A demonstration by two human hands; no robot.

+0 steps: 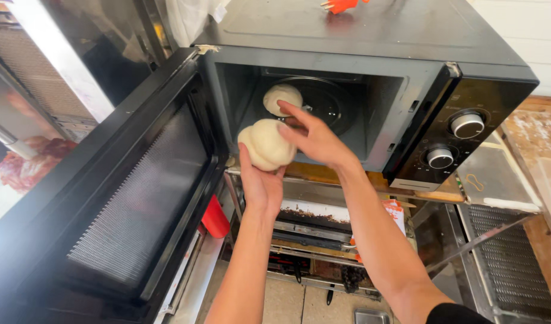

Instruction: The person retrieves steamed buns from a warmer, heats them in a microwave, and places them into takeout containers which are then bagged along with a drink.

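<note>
Two bare forearms rise from the bottom edge of the view toward an open black microwave (371,66). Its door (107,198) swings wide to the left, the mesh window facing up at the camera. At the front edge of the oven's opening, the left hand (260,186) cups a pale, round dough bun (266,144) from below, palm up, with fingers curled together around the bun's underside. Right beside it, the right hand (314,138) touches the same bun at its upper right side, fingers spread loosely apart and reaching over the threshold into the cavity. Inside, a second pale bun (281,96) sits on the glass turntable (329,105), toward the back left corner of the cavity, well apart from the held one. On the microwave's right front panel are two round silver knobs (467,125), one above the other. An orange plastic item (341,5) lies at the back edge of the microwave's top. Below the oven, metal shelving (311,240) shows crumbs and dark residue, with a red cylinder (215,219) standing near its left edge.
</note>
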